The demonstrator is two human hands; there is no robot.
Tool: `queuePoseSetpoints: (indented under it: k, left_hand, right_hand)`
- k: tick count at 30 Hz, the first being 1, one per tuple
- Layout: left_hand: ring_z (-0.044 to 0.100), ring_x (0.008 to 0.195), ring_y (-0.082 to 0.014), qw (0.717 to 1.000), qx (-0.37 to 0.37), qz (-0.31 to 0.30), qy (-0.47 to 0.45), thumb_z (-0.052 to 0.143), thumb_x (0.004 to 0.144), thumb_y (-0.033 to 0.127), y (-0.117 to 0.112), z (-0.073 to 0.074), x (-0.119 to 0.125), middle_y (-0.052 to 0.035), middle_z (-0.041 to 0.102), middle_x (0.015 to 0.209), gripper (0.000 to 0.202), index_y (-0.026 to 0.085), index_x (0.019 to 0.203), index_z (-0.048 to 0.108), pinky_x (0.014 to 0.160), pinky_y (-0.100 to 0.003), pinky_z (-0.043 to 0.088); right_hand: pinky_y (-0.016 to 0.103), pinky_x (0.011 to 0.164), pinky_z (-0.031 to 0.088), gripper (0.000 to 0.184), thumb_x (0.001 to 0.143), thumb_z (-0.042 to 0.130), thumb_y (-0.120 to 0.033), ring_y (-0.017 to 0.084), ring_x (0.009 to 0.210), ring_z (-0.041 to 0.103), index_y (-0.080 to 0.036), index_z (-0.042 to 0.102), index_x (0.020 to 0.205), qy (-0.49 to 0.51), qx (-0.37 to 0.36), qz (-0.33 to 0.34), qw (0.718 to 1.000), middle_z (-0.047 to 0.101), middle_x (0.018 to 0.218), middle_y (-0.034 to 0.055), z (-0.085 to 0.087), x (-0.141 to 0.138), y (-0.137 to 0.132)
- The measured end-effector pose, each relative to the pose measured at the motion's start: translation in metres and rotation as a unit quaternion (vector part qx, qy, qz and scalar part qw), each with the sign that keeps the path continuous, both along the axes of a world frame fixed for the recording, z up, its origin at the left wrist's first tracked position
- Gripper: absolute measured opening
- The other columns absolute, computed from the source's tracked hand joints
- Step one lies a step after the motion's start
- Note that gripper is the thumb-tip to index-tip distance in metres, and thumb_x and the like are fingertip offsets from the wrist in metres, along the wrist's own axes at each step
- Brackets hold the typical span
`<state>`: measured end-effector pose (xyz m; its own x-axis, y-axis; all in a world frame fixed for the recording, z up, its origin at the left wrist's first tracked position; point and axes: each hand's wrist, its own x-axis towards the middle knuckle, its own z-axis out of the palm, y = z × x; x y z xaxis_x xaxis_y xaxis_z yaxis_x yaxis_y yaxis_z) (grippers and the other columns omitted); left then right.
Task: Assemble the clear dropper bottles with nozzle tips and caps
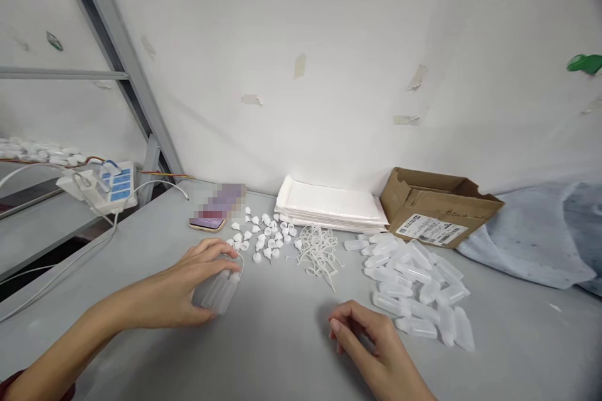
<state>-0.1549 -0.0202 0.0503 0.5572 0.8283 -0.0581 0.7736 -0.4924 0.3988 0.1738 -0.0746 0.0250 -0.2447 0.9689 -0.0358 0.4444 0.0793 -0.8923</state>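
Note:
My left hand is curved around a few small translucent plastic bottles standing side by side on the table. Its fingers are at their tops and the thumb is low on the near side. A thin white loop shows by the fingertips. My right hand hovers at or just above the table, fingers curled in toward the thumb, and no object shows in it. To its right lies a loose pile of similar bottles. White pointed caps are scattered behind my left hand, beside a heap of thin white loops.
White padded envelopes are stacked by the wall. An open cardboard box stands right of them, next to grey-blue cloth. A phone lies at the back left. A power strip with cables is at the left edge.

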Motion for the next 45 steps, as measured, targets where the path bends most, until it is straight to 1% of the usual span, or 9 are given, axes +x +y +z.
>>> queuePoseSetpoints:
  k: [7, 12, 18, 22, 26, 29, 33, 40, 45]
  left_hand:
    - [0.026, 0.137, -0.0284, 0.998, -0.048, 0.031, 0.000, 0.065, 0.069, 0.022, -0.002, 0.001, -0.003, -0.0009, 0.040, 0.141, 0.057, 0.036, 0.123, 0.052, 0.105, -0.040, 0.037]
    - [0.030, 0.134, -0.0257, 0.999, -0.028, 0.034, -0.021, 0.063, 0.076, 0.028, -0.006, 0.014, 0.007, -0.0006, 0.043, 0.136, 0.048, 0.035, 0.122, 0.051, 0.104, -0.037, 0.038]
    - [0.050, 0.105, -0.0194, 0.994, 0.043, -0.008, -0.099, 0.046, 0.089, 0.024, 0.003, 0.019, 0.072, -0.0036, 0.058, 0.107, 0.016, 0.023, 0.102, 0.056, 0.090, -0.032, 0.044]
    - [0.053, 0.094, -0.0209, 0.994, 0.083, -0.036, -0.056, 0.042, 0.088, 0.014, 0.007, 0.003, 0.122, -0.0048, 0.061, 0.092, 0.016, 0.018, 0.091, 0.058, 0.080, -0.033, 0.046]
    - [0.055, 0.087, -0.0252, 0.989, 0.146, -0.012, 0.019, 0.039, 0.088, 0.010, 0.010, -0.020, 0.147, -0.0092, 0.062, 0.087, 0.022, 0.014, 0.093, 0.061, 0.073, -0.037, 0.046]
    - [0.056, 0.086, -0.0247, 0.988, 0.154, 0.010, 0.011, 0.041, 0.088, 0.010, 0.012, -0.032, 0.152, -0.0086, 0.062, 0.087, 0.021, 0.015, 0.088, 0.061, 0.071, -0.036, 0.047]
    - [0.058, 0.084, -0.0202, 0.988, 0.147, 0.029, -0.027, 0.042, 0.091, 0.013, 0.010, -0.037, 0.150, -0.0044, 0.064, 0.085, 0.021, 0.017, 0.085, 0.061, 0.070, -0.031, 0.048]
    - [0.061, 0.083, -0.0156, 0.953, 0.191, 0.035, -0.231, 0.049, 0.090, 0.017, -0.001, -0.032, 0.141, -0.0014, 0.067, 0.088, 0.014, 0.019, 0.088, 0.062, 0.072, -0.027, 0.050]
    - [0.060, 0.093, -0.0172, 0.929, 0.261, 0.000, -0.262, 0.049, 0.090, 0.015, -0.006, -0.024, 0.140, -0.0038, 0.068, 0.095, 0.016, 0.019, 0.088, 0.065, 0.081, -0.029, 0.051]
  right_hand:
    - [0.024, 0.055, 0.036, 0.031, 0.088, 0.044, -0.042, 0.015, 0.060, 0.054, -0.019, 0.058, 0.072, -0.011, 0.010, 0.003, 1.000, 0.056, 0.061, -0.0002, 0.000, 0.001, 0.001]
    - [0.024, 0.056, 0.037, 0.029, 0.088, 0.044, -0.041, 0.015, 0.062, 0.056, -0.020, 0.059, 0.074, -0.012, 0.014, -0.014, 1.000, 0.058, 0.064, 0.0002, 0.003, 0.006, 0.004]
    - [0.024, 0.053, 0.040, 0.027, 0.086, 0.047, -0.041, 0.016, 0.063, 0.058, -0.020, 0.060, 0.076, -0.032, 0.057, -0.040, 0.997, 0.060, 0.065, 0.0012, 0.018, 0.023, 0.014]
    - [0.026, 0.055, 0.043, 0.023, 0.085, 0.050, -0.040, 0.016, 0.062, 0.058, -0.020, 0.061, 0.080, -0.053, 0.107, -0.069, 0.990, 0.062, 0.066, 0.0012, 0.022, 0.043, 0.023]
    - [0.026, 0.051, 0.043, 0.017, 0.086, 0.051, -0.035, 0.016, 0.064, 0.058, -0.021, 0.061, 0.087, -0.122, 0.136, -0.069, 0.981, 0.066, 0.077, 0.0029, 0.019, 0.064, 0.030]
    - [0.027, 0.055, 0.045, 0.016, 0.088, 0.048, -0.030, 0.017, 0.066, 0.059, -0.022, 0.061, 0.086, -0.168, 0.158, -0.055, 0.971, 0.065, 0.079, 0.0027, 0.018, 0.073, 0.032]
    - [0.030, 0.060, 0.047, 0.014, 0.085, 0.051, -0.025, 0.019, 0.072, 0.061, -0.021, 0.063, 0.090, -0.236, 0.144, -0.037, 0.960, 0.066, 0.087, 0.0043, 0.021, 0.077, 0.033]
    - [0.037, 0.082, 0.047, 0.029, 0.078, 0.054, -0.009, 0.027, 0.102, 0.058, -0.020, 0.065, 0.103, -0.355, 0.087, 0.005, 0.931, 0.069, 0.102, 0.0067, 0.031, 0.069, 0.024]
    - [0.033, 0.067, 0.050, 0.037, 0.074, 0.047, 0.002, 0.028, 0.093, 0.060, -0.018, 0.067, 0.098, -0.403, 0.090, 0.031, 0.910, 0.070, 0.092, 0.0091, 0.028, 0.058, 0.023]
